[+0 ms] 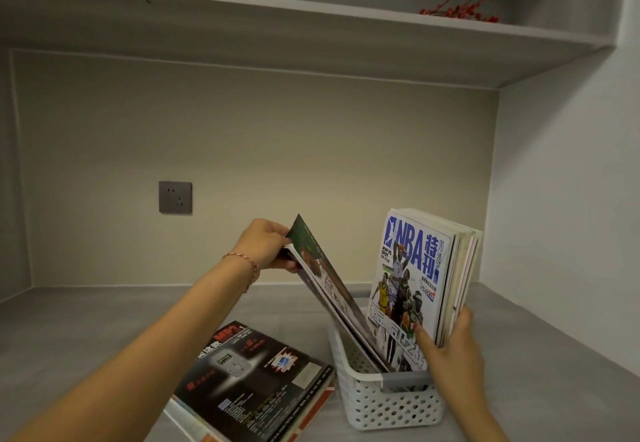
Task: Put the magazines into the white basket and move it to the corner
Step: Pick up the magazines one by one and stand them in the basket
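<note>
A white perforated basket [388, 403] stands on the grey desk, right of centre. Several magazines stand upright in it, an NBA cover [412, 268] in front. My right hand [453, 351] grips the lower edge of this upright stack. My left hand [266, 244] holds the top of a dark-covered magazine [329, 289] that leans left, its lower end inside the basket. A short pile of magazines with a black cover [256, 376] on top lies flat on the desk, left of the basket.
The grey desk [104, 330] runs back to a beige wall with a dark socket [175, 197]. A white side wall closes the right, forming a corner [483, 279] behind the basket. Shelves overhead hold a red berry sprig [460, 8].
</note>
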